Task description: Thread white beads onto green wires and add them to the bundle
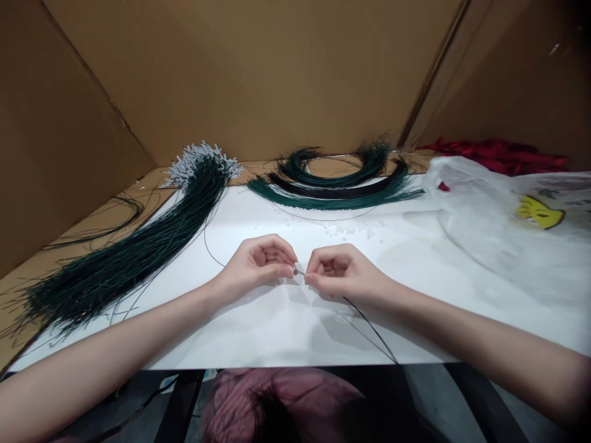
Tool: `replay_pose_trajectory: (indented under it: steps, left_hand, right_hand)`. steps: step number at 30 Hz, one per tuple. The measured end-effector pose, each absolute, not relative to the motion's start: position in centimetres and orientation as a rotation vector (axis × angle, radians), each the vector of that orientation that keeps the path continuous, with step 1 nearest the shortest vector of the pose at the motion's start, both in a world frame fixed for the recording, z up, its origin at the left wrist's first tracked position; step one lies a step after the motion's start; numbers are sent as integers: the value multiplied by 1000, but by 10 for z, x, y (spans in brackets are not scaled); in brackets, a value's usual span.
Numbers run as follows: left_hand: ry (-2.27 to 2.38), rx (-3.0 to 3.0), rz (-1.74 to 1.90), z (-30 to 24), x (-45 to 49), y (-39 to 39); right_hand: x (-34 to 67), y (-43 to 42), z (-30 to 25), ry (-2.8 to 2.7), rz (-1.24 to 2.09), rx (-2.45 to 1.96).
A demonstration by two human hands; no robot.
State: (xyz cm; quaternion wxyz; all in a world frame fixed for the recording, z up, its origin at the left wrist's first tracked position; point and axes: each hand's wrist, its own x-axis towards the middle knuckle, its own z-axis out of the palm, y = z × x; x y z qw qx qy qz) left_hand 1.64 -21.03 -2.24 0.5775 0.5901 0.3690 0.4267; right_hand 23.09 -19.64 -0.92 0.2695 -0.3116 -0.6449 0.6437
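My left hand (268, 261) pinches what looks like a small white bit (294, 269), my right hand (344, 271) a dark wire (368, 320), over the bench (258, 344); a loose pinch could drop the bit; the wire's tail, at the near edge, could snag.

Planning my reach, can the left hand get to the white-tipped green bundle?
Probably yes: nothing bulky stands between the left hand and the bundle, though that hand seems occupied with a small white piece.

The wire (369, 321) is black, the bundle (159, 237) dark green
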Motion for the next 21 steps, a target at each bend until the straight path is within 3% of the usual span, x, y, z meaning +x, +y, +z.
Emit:
replay_pose_trajectory:
  steps: [21]
  left_hand:
    - [896, 1443, 959, -17, 19, -214]
  right_hand:
    - [231, -196, -6, -1844, 1651, -866]
